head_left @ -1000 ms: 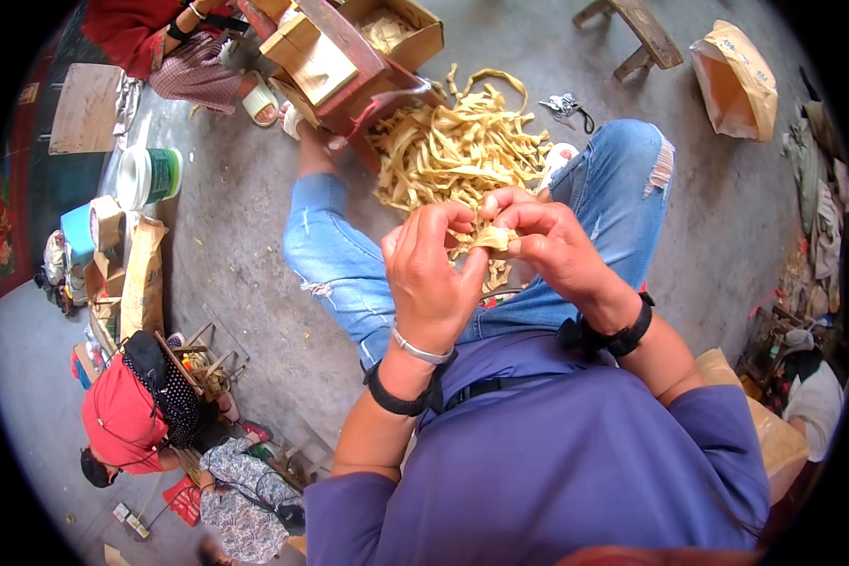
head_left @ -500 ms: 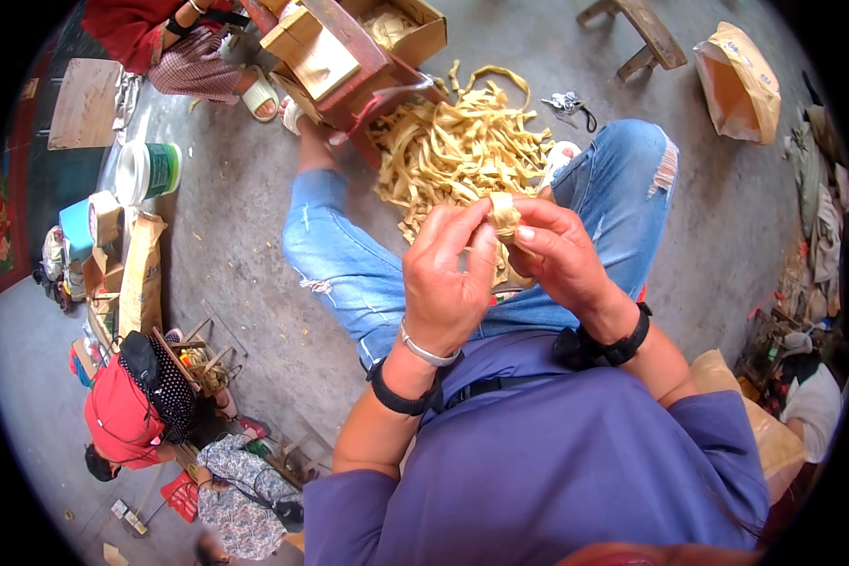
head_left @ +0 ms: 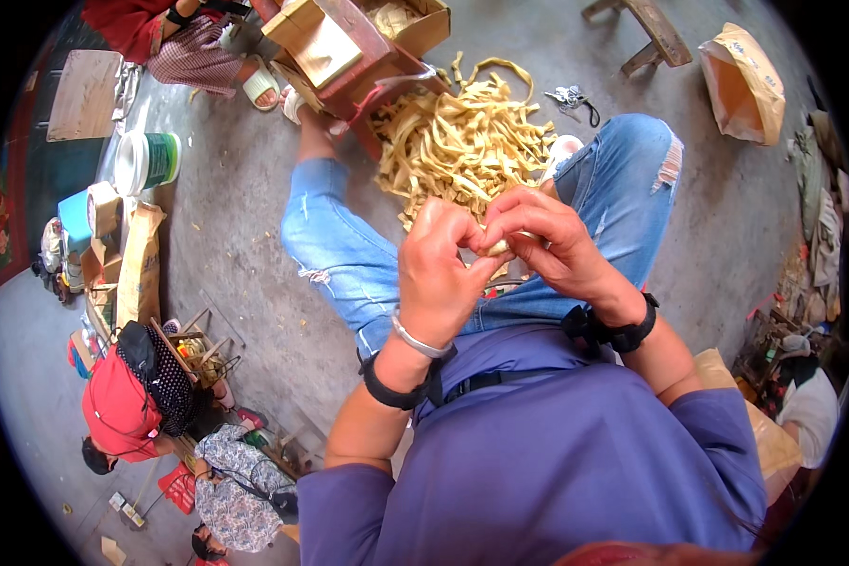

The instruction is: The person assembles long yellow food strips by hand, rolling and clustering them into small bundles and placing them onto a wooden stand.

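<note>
Both hands meet over my lap, fingertips together around a small folded yellow strip (head_left: pixel 495 248). My left hand (head_left: pixel 437 275) is closed, its thumb and forefinger pinching the strip from one side. From the other side my right hand (head_left: pixel 558 243) pinches it too, thumb below and fingers curled over. Most of the strip is hidden by the fingers. Just beyond, between my legs, a tangled pile of flat, soft-looking yellow strips (head_left: pixel 467 137) lies on the floor.
A red wooden stand (head_left: pixel 373 71) with cartons borders the pile. Keys (head_left: pixel 571 97), a wooden bench (head_left: pixel 646 38) and an open paper sack (head_left: pixel 743 85) lie to the right. A bucket (head_left: pixel 146 162) stands left. Other people sit at far left and lower left.
The strip, which showed upright between my fingertips, is now mostly covered. My right fingers have curled over it, and both hands have drawn closer together.
</note>
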The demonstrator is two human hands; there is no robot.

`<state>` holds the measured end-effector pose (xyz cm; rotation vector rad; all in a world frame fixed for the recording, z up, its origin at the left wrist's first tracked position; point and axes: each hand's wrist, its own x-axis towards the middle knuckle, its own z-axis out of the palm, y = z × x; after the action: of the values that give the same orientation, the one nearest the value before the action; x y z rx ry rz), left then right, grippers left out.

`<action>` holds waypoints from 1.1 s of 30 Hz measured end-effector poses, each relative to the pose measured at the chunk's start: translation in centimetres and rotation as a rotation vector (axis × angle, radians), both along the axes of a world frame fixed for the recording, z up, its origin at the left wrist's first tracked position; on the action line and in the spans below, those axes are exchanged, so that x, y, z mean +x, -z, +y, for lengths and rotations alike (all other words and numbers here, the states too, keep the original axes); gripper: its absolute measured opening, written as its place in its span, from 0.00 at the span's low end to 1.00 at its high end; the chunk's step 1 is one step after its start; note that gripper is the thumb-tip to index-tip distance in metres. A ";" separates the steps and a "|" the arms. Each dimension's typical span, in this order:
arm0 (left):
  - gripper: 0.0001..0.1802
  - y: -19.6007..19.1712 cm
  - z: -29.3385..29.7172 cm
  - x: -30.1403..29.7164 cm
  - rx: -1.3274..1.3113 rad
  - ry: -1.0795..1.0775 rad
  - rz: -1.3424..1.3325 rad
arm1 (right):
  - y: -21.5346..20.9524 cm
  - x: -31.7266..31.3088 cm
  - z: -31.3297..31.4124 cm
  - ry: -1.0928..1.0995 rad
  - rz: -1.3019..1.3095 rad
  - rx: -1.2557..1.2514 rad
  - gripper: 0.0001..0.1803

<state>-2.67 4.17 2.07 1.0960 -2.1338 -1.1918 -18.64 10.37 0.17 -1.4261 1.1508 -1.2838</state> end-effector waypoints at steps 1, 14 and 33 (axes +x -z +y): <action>0.18 -0.1 0.2 -0.2 -0.068 -0.017 0.006 | 0.2 -0.1 0.0 0.024 0.038 -0.024 0.14; 0.11 -0.4 0.7 -0.2 0.657 -0.236 0.364 | 1.4 0.3 1.7 0.202 -0.668 0.416 0.04; 0.14 0.7 0.0 0.4 0.562 -0.032 0.413 | 1.6 1.6 1.5 0.197 -0.845 0.557 0.11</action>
<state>-2.24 4.15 1.38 0.9757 -1.5009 -1.8805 -17.05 11.90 -1.44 -0.2937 0.9408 -1.3487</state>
